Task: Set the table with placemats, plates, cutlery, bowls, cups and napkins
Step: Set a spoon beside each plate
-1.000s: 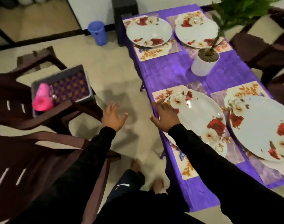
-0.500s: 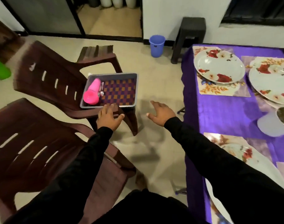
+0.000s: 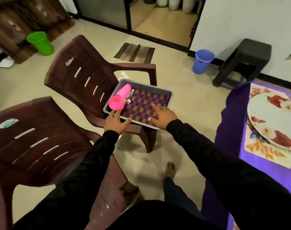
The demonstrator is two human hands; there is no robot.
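A grey tray (image 3: 164, 91) rests on the seat of a brown plastic chair (image 3: 78, 77). Inside it lie a stack of pink cups (image 3: 119, 98) on its side, some metal cutlery (image 3: 129, 99) beside the cups, and a checked purple-and-orange cloth (image 3: 146, 103). My left hand (image 3: 115, 122) reaches the tray's near left corner, fingers straight, just below the pink cups. My right hand (image 3: 163, 116) is over the tray's near right part, fingers spread above the checked cloth. At the right, a flowered plate (image 3: 272, 118) sits on a placemat (image 3: 264, 152) on the purple-covered table (image 3: 227, 130).
A second brown chair (image 3: 42, 143) stands close at my left. A blue bin (image 3: 202, 61), a dark stool (image 3: 244, 62), a green bucket (image 3: 40, 43) and a floor mat (image 3: 134, 53) lie farther off. My bare foot (image 3: 170, 170) is on the floor between chair and table.
I have turned from the table toward the chair. Both hands moved forward and now reach the tray; half a second ago they were short of it.
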